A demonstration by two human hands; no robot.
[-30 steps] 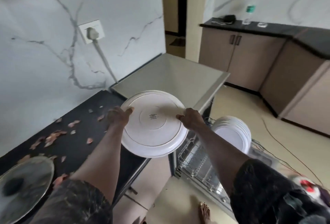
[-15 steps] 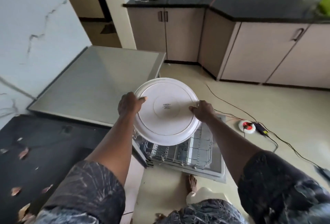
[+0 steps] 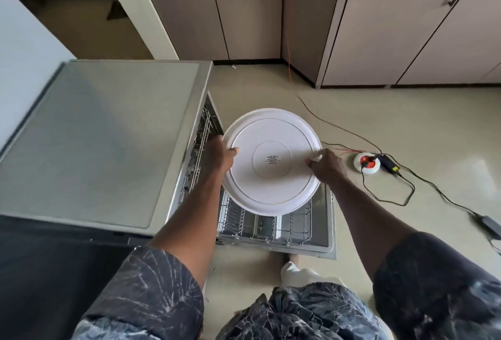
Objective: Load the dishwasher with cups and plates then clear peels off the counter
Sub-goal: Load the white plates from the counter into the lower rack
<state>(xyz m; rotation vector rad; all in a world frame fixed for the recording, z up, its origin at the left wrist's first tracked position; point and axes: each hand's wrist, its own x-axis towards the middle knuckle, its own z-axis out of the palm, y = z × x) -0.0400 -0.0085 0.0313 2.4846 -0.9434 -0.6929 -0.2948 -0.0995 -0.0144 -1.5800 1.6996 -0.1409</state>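
Note:
A large white plate (image 3: pixel 272 161) hangs upside down in the air, its printed base facing me. My left hand (image 3: pixel 221 154) grips its left rim and my right hand (image 3: pixel 326 166) grips its right rim. Below the plate the wire rack (image 3: pixel 264 224) of the open dishwasher is pulled out over the lowered door (image 3: pixel 326 220). The plate hides most of the rack. The dishwasher's grey top (image 3: pixel 108 133) lies to the left.
A black counter (image 3: pixel 54 272) edge runs along the lower left. On the floor to the right lie a round white and red socket (image 3: pixel 366 162), black cables (image 3: pixel 406 193) and an adapter (image 3: pixel 489 224). Beige cabinets (image 3: pixel 379 22) line the far wall. My foot (image 3: pixel 294 259) stands by the door.
I have turned right from the counter toward the dishwasher, carrying the plate in both hands. The plate now sits over the pulled-out rack rather than over the counter edge.

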